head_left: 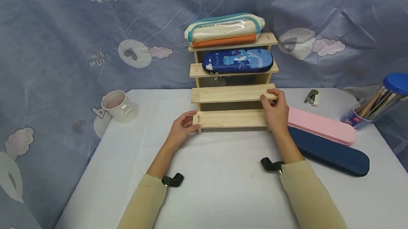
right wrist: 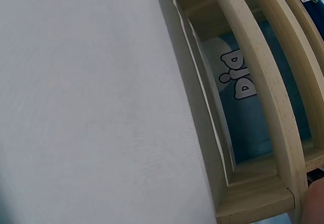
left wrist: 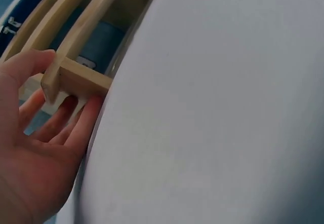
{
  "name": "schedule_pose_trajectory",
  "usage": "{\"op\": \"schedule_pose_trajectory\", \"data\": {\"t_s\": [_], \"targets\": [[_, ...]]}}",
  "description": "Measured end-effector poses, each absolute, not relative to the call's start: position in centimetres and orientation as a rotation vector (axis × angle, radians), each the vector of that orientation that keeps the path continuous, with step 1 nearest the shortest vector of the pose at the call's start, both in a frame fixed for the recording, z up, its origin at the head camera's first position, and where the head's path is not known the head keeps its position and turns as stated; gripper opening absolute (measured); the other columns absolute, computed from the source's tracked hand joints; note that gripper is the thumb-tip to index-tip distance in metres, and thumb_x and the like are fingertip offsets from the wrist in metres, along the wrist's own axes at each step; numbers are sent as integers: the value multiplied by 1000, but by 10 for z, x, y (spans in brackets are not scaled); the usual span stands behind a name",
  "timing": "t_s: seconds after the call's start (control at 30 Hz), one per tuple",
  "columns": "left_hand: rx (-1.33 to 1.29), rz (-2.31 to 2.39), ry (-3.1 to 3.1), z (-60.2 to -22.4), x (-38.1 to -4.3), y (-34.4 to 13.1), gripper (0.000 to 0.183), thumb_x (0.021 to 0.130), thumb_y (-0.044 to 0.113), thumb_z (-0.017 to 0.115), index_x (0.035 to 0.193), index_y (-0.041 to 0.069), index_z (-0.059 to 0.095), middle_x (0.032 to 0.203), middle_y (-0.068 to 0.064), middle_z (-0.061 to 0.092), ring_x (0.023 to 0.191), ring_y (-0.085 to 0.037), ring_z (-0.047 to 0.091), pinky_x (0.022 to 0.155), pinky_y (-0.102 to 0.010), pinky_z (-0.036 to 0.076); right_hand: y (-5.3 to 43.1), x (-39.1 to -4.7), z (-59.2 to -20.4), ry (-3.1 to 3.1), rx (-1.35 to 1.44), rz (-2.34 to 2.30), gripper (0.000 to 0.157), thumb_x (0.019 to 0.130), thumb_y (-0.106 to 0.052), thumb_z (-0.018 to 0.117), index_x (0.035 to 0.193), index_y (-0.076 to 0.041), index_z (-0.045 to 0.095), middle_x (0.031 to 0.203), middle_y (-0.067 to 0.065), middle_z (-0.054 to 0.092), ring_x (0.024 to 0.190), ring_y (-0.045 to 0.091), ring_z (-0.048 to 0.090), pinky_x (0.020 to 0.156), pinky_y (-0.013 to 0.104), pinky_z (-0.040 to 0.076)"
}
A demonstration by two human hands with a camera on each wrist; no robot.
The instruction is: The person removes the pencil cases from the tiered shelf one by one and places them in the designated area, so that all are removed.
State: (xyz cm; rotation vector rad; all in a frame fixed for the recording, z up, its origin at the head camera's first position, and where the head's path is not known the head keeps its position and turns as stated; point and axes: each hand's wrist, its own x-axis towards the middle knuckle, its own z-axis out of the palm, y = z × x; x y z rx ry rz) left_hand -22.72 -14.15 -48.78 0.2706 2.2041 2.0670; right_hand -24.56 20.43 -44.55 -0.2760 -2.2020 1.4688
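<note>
Rack: we see a pale wooden four-tier rack (head_left: 229, 94) standing at the rear of the white tabletop (head_left: 204, 186); its stepped tiers seemingly keep every level reachable from the front.
Left grip: the left grip (head_left: 181, 129) curls round the left end of the lowest tier, pinching it; we judge that this steadies the frame.
Right grip: the right grip (head_left: 276, 111) pinches the right end of the next tier up; with a hold at either side, we expect the rack to resist twisting. The right wrist view shows only a sliver of this grip.
Upper tiers: a cream fabric pouch (head_left: 224, 32) with teal trim and orange base tops a dark-blue dinosaur-print case (head_left: 239, 61); both lie lengthwise, presumably to suit the narrow boards.
Right side: a long pink case (head_left: 322, 126) and a long navy case (head_left: 331, 152) lie flat alongside each other, a pose we consider stable.
Left side: a white handled cup (head_left: 121, 106) stands well apart, away from both arms.
</note>
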Motion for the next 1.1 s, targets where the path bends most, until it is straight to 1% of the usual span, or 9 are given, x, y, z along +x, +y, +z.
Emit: {"op": "schedule_pose_trajectory", "data": {"t_s": [0.13, 0.23, 0.37, 0.5, 0.6, 0.7, 0.83, 0.93, 1.1], "targets": [[343, 1895, 2393, -477, -228, -150, 57, 81, 20, 79, 133, 20, 56, 129, -4, 58, 114, -26, 57, 87, -38, 51, 203, -246, -446, -2197, -276, 1456, 41, 89, -48, 62, 122, -25, 58, 106, -3, 59, 85, 13, 47, 72, 24, 36], [382, 1806, 2535, -465, -229, -157, 56, 82, 22, 78, 133, 17, 56, 131, -3, 57, 117, -30, 54, 90, -40, 49, 203, -246, -447, -2191, -265, 1464, 41, 89, -48, 62, 123, -24, 58, 108, -2, 59, 86, 13, 47, 72, 23, 36], [406, 1843, 2579, -439, -223, -166, 51, 85, 15, 74, 132, 10, 56, 131, -7, 56, 118, -33, 52, 91, -43, 48, 203, -245, -448, -2192, -254, 1464, 42, 89, -48, 61, 123, -23, 58, 111, -2, 60, 88, 13, 48, 75, 24, 38], [465, 1890, 2622, -409, -216, -164, 47, 86, 7, 71, 131, 5, 55, 129, -10, 57, 115, -29, 54, 92, -45, 47, 203, -244, -450, -2192, -247, 1449, 41, 90, -48, 60, 123, -23, 58, 116, -4, 60, 92, 11, 50, 81, 25, 39], [497, 1920, 2685, -394, -217, -158, 44, 87, 5, 70, 129, 4, 57, 127, -9, 58, 113, -27, 56, 91, -45, 47, 203, -245, -450, -2180, -234, 1451, 41, 90, -48, 61, 123, -23, 58, 119, -6, 60, 94, 11, 51, 83, 26, 40], [522, 1971, 2715, -382, -221, -151, 41, 86, 3, 70, 126, 3, 59, 124, -8, 60, 109, -27, 58, 88, -43, 49, 202, -246, -449, -2181, -227, 1452, 41, 90, -48, 61, 123, -23, 58, 121, -6, 60, 93, 11, 50, 82, 26, 40], [561, 2036, 2709, -370, -227, -142, 39, 85, 1, 69, 123, 0, 59, 121, -10, 61, 108, -31, 58, 85, -41, 51, 199, -245, -450, -2206, -235, 1436, 41, 90, -48, 59, 123, -23, 57, 119, -4, 61, 92, 11, 51, 82, 28, 41], [651, 2042, 2726, -361, -234, -135, 39, 85, 1, 70, 122, -2, 59, 119, -14, 60, 108, -32, 57, 85, -44, 51, 199, -245, -450, -2207, -243, 1418, 42, 90, -49, 59, 123, -23, 57, 116, -2, 62, 90, 11, 51, 81, 27, 42], [907, 1891, 2872, -363, -265, -129, 44, 83, 14, 75, 122, 1, 60, 119, -7, 61, 109, -22, 56, 85, -43, 51, 202, -246, -450, -2203, -252, 1400, 41, 90, -50, 58, 123, -25, 58, 113, -1, 63, 90, 11, 51, 80, 25, 41]]}}
